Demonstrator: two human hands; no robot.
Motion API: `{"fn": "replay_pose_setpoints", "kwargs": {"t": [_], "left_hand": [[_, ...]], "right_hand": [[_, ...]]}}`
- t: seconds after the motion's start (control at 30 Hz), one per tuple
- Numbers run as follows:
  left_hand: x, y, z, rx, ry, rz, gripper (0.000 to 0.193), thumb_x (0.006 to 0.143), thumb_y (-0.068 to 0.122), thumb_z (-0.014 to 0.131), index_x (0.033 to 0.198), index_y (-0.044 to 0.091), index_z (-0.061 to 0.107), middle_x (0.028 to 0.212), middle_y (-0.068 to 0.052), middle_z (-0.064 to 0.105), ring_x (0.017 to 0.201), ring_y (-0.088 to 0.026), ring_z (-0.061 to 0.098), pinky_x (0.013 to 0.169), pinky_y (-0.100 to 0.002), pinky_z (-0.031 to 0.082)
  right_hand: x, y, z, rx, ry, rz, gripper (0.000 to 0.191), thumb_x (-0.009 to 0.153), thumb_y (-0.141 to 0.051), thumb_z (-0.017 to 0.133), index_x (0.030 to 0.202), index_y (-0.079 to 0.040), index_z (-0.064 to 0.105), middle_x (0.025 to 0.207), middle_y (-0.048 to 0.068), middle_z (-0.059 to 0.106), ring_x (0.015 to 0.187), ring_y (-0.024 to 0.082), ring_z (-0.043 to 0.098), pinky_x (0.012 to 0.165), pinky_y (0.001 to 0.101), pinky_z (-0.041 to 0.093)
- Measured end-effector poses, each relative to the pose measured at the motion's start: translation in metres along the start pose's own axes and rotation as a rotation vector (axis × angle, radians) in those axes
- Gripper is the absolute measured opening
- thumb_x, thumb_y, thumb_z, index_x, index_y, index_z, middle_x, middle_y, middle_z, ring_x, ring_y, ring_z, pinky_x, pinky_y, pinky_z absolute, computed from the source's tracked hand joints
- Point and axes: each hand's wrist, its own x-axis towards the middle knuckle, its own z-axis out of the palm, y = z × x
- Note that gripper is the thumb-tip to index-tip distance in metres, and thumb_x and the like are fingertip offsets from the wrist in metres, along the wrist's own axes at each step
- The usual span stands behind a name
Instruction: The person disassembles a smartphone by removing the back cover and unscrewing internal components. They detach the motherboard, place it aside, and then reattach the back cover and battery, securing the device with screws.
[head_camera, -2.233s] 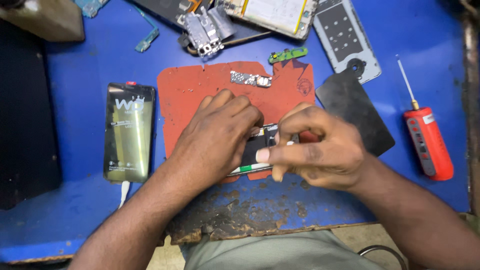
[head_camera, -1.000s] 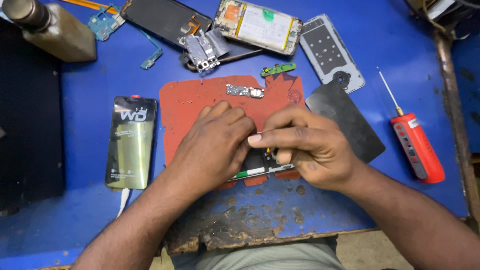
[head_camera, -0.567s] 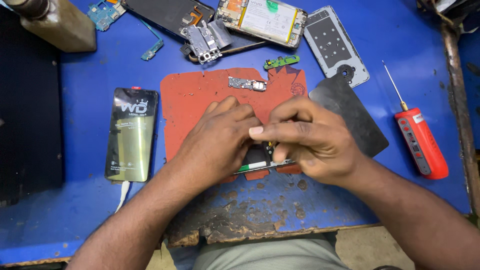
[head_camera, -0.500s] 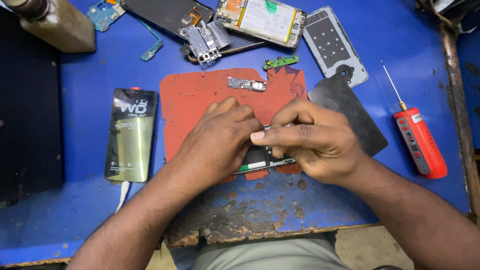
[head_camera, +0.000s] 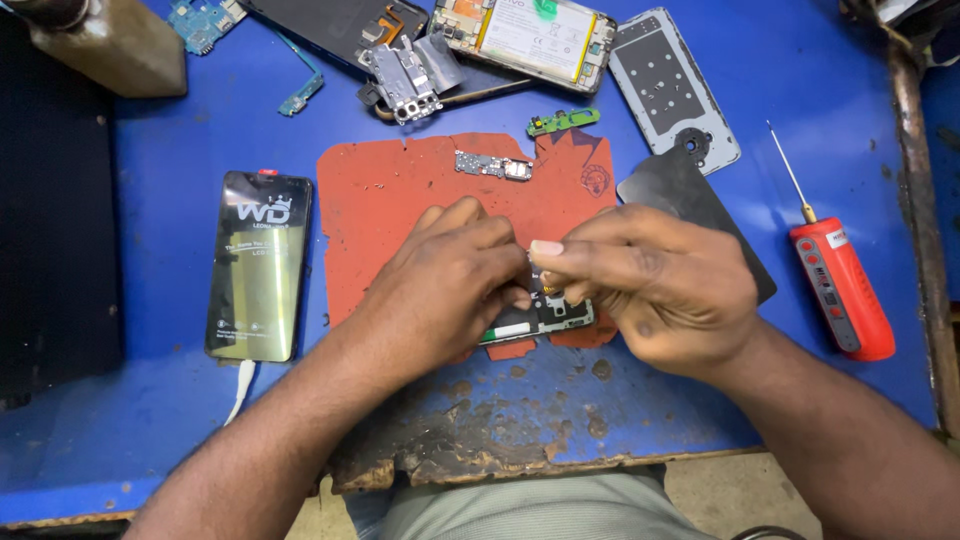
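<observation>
Both hands meet over a small dark phone circuit board (head_camera: 540, 318) lying on the red work mat (head_camera: 380, 210). My left hand (head_camera: 450, 285) presses down on the board with curled fingers and covers its left part. My right hand (head_camera: 650, 285) pinches at the board's upper edge with thumb and forefinger; whatever thin thing sits between those fingers is hidden. A small grey connector board (head_camera: 493, 166) lies loose on the mat above the hands.
A phone with a lit screen (head_camera: 258, 266) lies left of the mat. A red-handled screwdriver (head_camera: 838, 280) lies at the right. A black back cover (head_camera: 690, 200), a grey frame (head_camera: 672, 88), an opened phone with battery (head_camera: 525, 38) and a green strip board (head_camera: 563, 121) lie behind.
The hands have stayed on the board; the right fingers shifted slightly up over it. The view itself drifted a little.
</observation>
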Motion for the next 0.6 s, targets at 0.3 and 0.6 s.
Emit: {"fn": "replay_pose_setpoints", "kwargs": {"t": [0.3, 0.6], "left_hand": [[0.0, 0.001, -0.007, 0.0, -0.024, 0.035, 0.012, 0.083, 0.014, 0.074, 0.094, 0.009, 0.073, 0.093, -0.005, 0.063, 0.094, -0.027, 0.056, 0.083, -0.043, 0.042], [-0.001, 0.003, -0.014, 0.045, 0.006, 0.025, 0.011, 0.082, 0.008, 0.07, 0.093, 0.007, 0.072, 0.092, -0.006, 0.063, 0.092, -0.028, 0.057, 0.083, -0.043, 0.042]], "right_hand": [[-0.001, -0.003, -0.002, 0.013, -0.002, 0.047, 0.033, 0.095, 0.01, 0.071, 0.126, -0.001, 0.067, 0.1, 0.009, 0.072, 0.086, 0.011, 0.074, 0.075, 0.0206, 0.063], [0.001, 0.002, 0.003, 0.033, -0.13, 0.054, 0.039, 0.089, 0.014, 0.072, 0.123, -0.005, 0.07, 0.096, 0.008, 0.072, 0.084, 0.012, 0.074, 0.074, 0.023, 0.062]]}}
